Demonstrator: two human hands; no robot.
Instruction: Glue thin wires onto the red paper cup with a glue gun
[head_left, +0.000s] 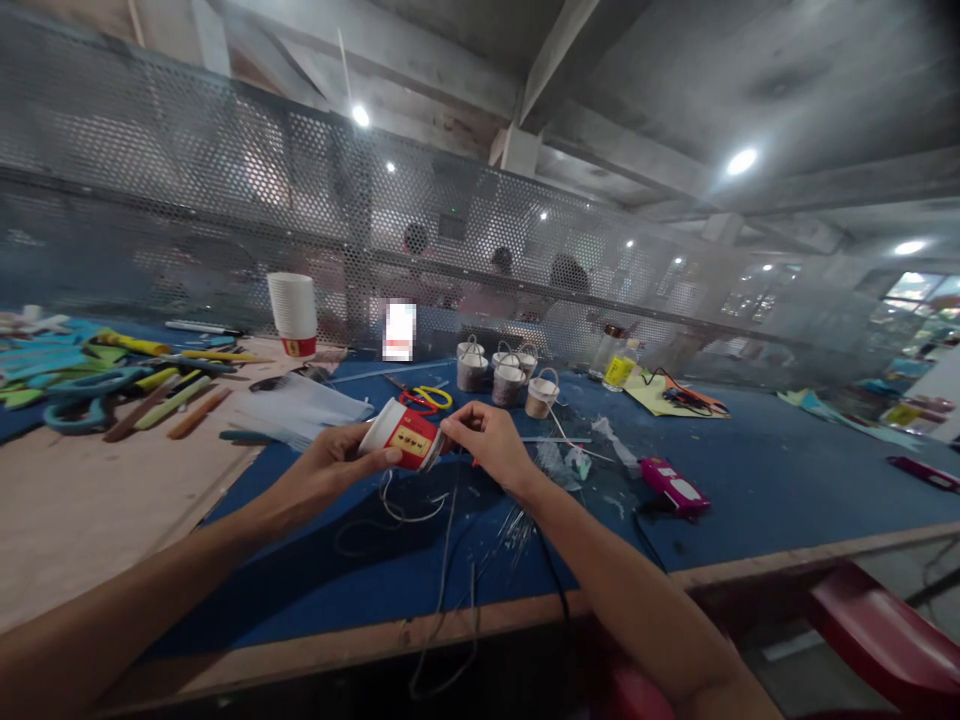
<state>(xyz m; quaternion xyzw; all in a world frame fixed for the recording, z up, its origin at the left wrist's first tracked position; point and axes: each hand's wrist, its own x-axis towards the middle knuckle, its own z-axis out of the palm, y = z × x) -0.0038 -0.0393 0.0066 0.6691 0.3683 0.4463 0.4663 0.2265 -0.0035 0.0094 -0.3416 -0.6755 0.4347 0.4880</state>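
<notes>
A white paper cup with a red and yellow printed band lies tilted on its side in the air above the blue table mat. My left hand is wrapped round its wide end, thumb along the near side. At the narrow base, the fingertips of my right hand are pinched together, touching or very close to the rim; what they hold is hidden. Below the cup hangs a loop of thin pale cord. Just behind it lie scissors with red and yellow handles.
Several small cups with cord handles stand behind my right hand. A stack of paper cups is at back left, near teal-handled scissors. A magenta device lies right, beyond plastic scraps. A yellow-labelled bottle stands by a perforated screen.
</notes>
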